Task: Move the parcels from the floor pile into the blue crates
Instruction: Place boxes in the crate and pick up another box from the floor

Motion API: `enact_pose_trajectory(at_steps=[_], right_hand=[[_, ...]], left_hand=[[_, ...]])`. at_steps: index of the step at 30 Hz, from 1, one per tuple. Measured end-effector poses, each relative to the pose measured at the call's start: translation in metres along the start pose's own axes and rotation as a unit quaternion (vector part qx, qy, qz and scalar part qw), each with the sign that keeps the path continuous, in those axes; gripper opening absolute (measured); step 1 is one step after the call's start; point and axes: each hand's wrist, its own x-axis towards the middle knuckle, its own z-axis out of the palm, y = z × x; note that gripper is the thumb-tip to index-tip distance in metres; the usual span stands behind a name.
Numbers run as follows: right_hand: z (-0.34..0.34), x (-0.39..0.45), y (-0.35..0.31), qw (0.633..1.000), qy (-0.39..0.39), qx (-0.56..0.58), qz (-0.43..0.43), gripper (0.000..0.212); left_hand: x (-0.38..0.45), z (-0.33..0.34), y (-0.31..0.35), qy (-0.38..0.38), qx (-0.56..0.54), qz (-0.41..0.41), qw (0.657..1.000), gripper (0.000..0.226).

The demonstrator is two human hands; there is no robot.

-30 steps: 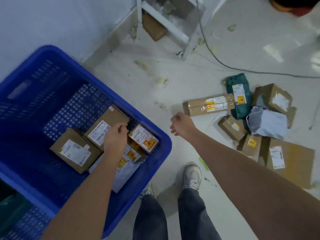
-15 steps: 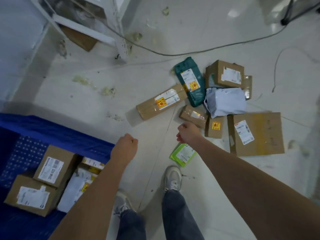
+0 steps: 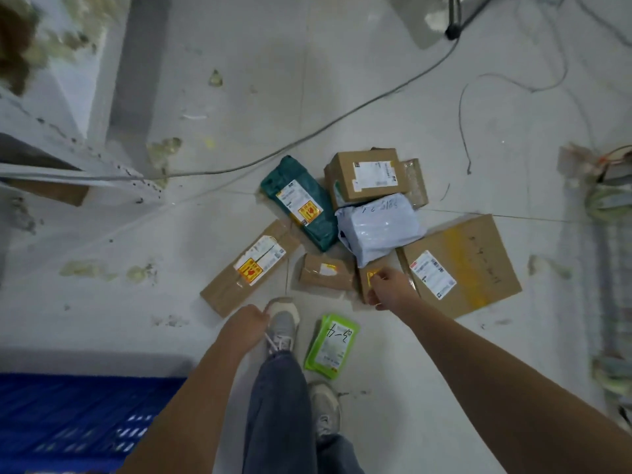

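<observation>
The parcel pile lies on the floor ahead: a long brown box [image 3: 251, 266], a dark green bag [image 3: 302, 201], a brown box [image 3: 367, 174], a pale grey bag [image 3: 379, 225], a big flat carton [image 3: 468, 265], a taped small box [image 3: 326, 275] and a small brown box with a yellow sticker [image 3: 367, 277]. My right hand [image 3: 390, 290] is on that small box, fingers and thumb curled round it. A green pouch [image 3: 331, 342] lies by my shoe. My left hand [image 3: 246, 325] hangs loosely curled and holds nothing. The blue crate [image 3: 85, 422] fills the lower left corner.
Grey cables [image 3: 342, 121] run across the floor behind the pile. A white metal frame [image 3: 102, 176] stands at the left. My legs and shoes [image 3: 282, 323] are between the crate and the pile. Clutter lies along the right edge [image 3: 612, 200].
I have turned from the crate to the pile. My left hand left the crate and now hangs empty. My right hand reached forward and came down on the small stickered box.
</observation>
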Motion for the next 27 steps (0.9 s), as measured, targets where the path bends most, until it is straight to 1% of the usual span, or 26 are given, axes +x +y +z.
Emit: enact_pose_trajectory(at_steps=[2,4,6,10,12,15,16,18,20,21,23,24,27], right_hand=[[-0.014,0.015,-0.005,1.000,0.004,-0.010,0.017,0.013],[-0.027,0.030,-0.009,0.999,0.007,-0.002,0.037,0.013],[-0.040,0.042,-0.013,0.998,0.013,0.005,0.055,0.013],[-0.055,0.066,-0.026,0.995,0.007,0.015,0.099,0.022],[-0.058,0.082,-0.034,0.996,0.015,0.005,0.093,0.025],[-0.064,0.109,-0.050,0.997,0.039,-0.018,0.058,0.032],[-0.067,0.117,-0.056,0.997,0.049,-0.014,0.050,0.034],[-0.075,0.134,-0.066,0.997,0.073,-0.012,0.031,0.037],[-0.083,0.154,-0.074,0.995,0.092,-0.017,0.026,0.041],[-0.087,0.166,-0.076,0.995,0.098,-0.019,0.026,0.042],[-0.092,0.193,-0.079,0.995,0.097,-0.021,0.019,0.046],[-0.093,0.208,-0.080,0.996,0.091,-0.019,0.015,0.047],[-0.093,0.252,-0.082,0.996,0.084,0.010,-0.006,0.046]], left_hand=[[0.022,-0.002,0.023,-0.002,-0.032,-0.009,0.999,0.030],[0.040,-0.003,0.046,-0.010,-0.048,0.006,0.999,0.022],[0.055,-0.002,0.065,-0.021,-0.044,0.024,0.999,0.025],[0.070,-0.005,0.099,-0.037,-0.023,0.031,0.999,0.024],[0.082,-0.011,0.115,-0.042,-0.010,0.028,0.999,0.021],[0.100,-0.021,0.146,-0.032,-0.044,0.029,0.998,0.024],[0.107,-0.021,0.157,-0.036,-0.052,0.041,0.997,0.022],[0.125,-0.018,0.179,-0.041,-0.045,0.068,0.996,0.028],[0.142,-0.010,0.198,-0.042,-0.044,0.078,0.995,0.022],[0.152,-0.005,0.206,-0.043,-0.050,0.076,0.995,0.032],[0.172,0.003,0.221,-0.043,-0.053,0.076,0.995,0.062],[0.183,0.007,0.228,-0.040,-0.058,0.081,0.994,0.073],[0.218,0.020,0.248,-0.037,-0.084,0.069,0.993,0.096]])
